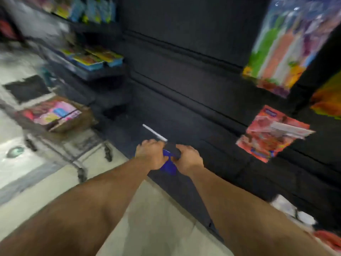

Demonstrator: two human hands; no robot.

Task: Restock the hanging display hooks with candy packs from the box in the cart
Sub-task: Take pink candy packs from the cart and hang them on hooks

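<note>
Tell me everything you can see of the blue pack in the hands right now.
The blue pack is small, deep blue and looks like soft plastic, though blur hides any print. It hangs low in front of the black display wall, held between both hands: the left hand grips its left side and the right hand its dark top edge. Most of its upper part is hidden by fingers.

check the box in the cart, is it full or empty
Not empty. The open cardboard box in the cart shows pink packs up near its rim; how deep they go cannot be told.
</note>
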